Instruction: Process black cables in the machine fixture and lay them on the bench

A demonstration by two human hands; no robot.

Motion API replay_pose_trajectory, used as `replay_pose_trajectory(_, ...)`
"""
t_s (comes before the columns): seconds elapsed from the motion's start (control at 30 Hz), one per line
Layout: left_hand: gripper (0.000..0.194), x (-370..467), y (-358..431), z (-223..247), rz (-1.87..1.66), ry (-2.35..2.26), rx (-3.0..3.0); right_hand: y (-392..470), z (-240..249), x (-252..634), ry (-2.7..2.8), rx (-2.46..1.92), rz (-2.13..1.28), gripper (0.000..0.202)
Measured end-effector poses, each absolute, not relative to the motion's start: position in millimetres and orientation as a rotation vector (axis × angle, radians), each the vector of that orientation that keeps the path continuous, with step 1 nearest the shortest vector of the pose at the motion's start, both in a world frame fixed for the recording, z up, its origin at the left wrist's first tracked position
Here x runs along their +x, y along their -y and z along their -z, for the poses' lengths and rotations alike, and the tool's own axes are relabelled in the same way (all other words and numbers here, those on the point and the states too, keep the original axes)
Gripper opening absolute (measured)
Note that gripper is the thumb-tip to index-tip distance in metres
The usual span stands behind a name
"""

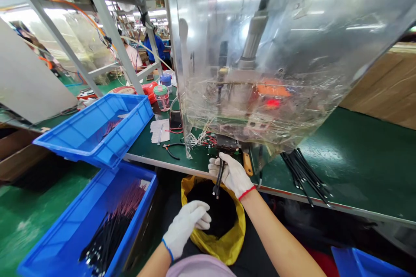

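Note:
My right hand (230, 173), in a white glove with a red cuff, pinches a few short black cables (219, 179). Their pale-tipped ends hang down over a yellow bag (240, 233) with a dark opening. My left hand (186, 225), gloved in white with a blue cuff, is beside the bag's near left rim, fingers loosely bent and slightly apart. I see nothing in it. Just beyond my right hand, a dark fixture (227, 142) with red and white wires sits under a plastic-wrapped machine cover (260, 95). More black cables (303, 173) lie on the green bench to the right.
Two blue bins stand at left: the upper bin (136, 117) holds some wires, the lower bin (48, 242) bundled black cables. Pliers (170, 150), a pen (160, 134), a green-lidded jar (161, 97) and a yellow-handled tool (247, 163) lie on the bench (364, 160). People work in the background.

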State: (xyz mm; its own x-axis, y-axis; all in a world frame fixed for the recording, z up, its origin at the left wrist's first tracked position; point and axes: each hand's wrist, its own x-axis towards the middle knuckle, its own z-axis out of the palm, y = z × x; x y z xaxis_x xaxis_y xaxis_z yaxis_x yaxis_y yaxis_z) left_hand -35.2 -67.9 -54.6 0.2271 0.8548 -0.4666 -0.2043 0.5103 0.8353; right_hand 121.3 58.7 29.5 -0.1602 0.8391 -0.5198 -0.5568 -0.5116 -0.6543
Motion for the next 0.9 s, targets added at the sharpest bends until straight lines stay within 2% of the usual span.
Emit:
replay_pose_trajectory(0.13, 0.059, -19.5, 43.9, 39.2, -0.94, -0.82, 0.465, -57.2, -29.8, 122.1, 0.439, -1.062, -1.843, 0.033)
replay_pose_trajectory(0.23, 0.057, -9.6, 25.2, 23.3, -0.962, -0.696, 0.412, -40.6, -25.4, 129.7, 0.592, -1.042, -1.877, 0.021)
replay_pose_trajectory(0.33, 0.054, -3.3, 15.3, 15.1, -0.921, -0.588, 0.481, -7.2, -13.1, 148.5, 0.893, -1.1, -1.869, 0.033)
replay_pose_trajectory(0.43, 0.052, 1.3, 14.6, 16.4, -0.859, -0.622, 0.501, 28.7, 1.1, 180.3, 1.117, -1.343, -1.76, 0.041)
replay_pose_trajectory(0.63, 0.057, 9.7, 21.9, 21.1, -0.833, -0.791, 0.561, 41.9, -14.6, 272.0, 1.291, -1.904, -1.152, 0.032)
replay_pose_trajectory(0.8, 0.057, 12.7, 23.3, 21.6, -0.83, -0.856, 0.642, -26.1, -54.6, 325.8, 1.48, -2.26, -0.516, 0.034)
replay_pose_trajectory(0.9, 0.058, 13.6, 26.2, 25.1, -0.856, -0.871, 0.665, -69.4, -58.2, 342.1, 1.631, -2.358, -0.269, 0.038)
